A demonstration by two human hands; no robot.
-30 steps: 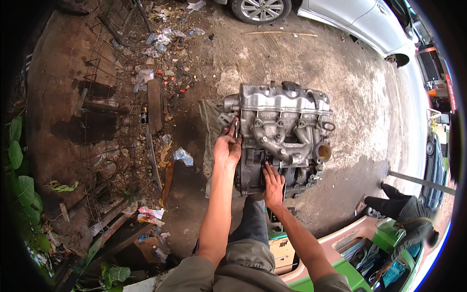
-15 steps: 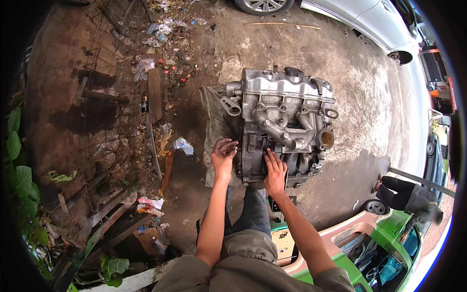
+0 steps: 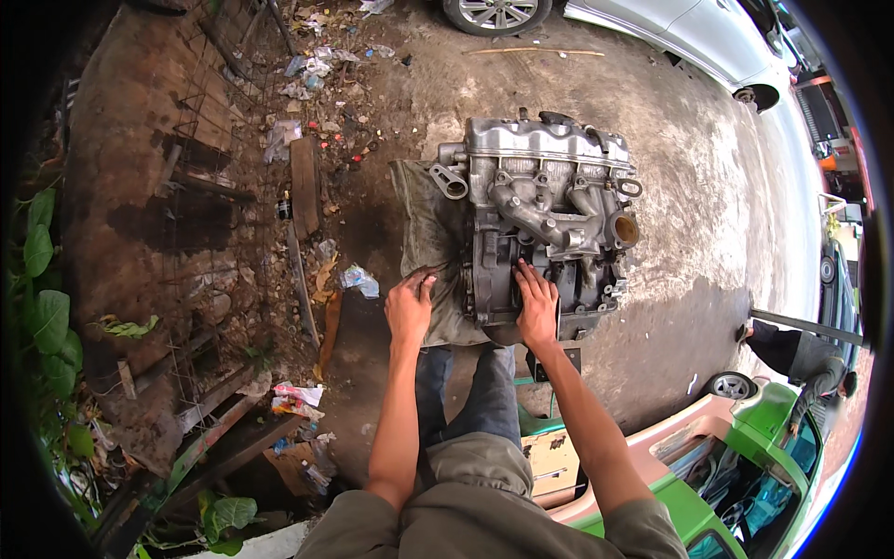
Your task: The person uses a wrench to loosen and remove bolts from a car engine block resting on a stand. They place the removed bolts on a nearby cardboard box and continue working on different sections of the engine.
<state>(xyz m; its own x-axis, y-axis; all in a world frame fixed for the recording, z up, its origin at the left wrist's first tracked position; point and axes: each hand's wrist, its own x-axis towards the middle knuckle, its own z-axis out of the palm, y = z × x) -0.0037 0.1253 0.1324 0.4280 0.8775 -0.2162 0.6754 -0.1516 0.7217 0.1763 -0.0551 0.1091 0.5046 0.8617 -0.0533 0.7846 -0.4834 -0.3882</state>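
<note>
In front of me an engine (image 3: 549, 247) stands on a grey-green cloth (image 3: 424, 247), its ribbed silver valve cover (image 3: 549, 144) at the far side. A branched metal manifold (image 3: 549, 224) runs along the side facing me, ending in a round opening at the right. My right hand (image 3: 537, 312) lies on the dark engine block below the manifold, fingers stretched out and pointing away from me. Left of the block, over the cloth, my left hand (image 3: 408, 306) is apart from the engine. Its fingers are curled in towards the thumb; whether anything small is between them is hidden.
Litter, a wooden plank (image 3: 304, 186) and rusty wire mesh lie at the left. Near my legs stands a cream-coloured box (image 3: 556, 463). A green vehicle body (image 3: 759, 433) is at lower right, a bent-over person (image 3: 810, 363) beside it. A silver car (image 3: 670, 37) is parked beyond.
My left hand has moved left, away from the engine's edge, and its fingers have curled in. My right hand stays on the block, shifted slightly along it. The view has shifted a little.
</note>
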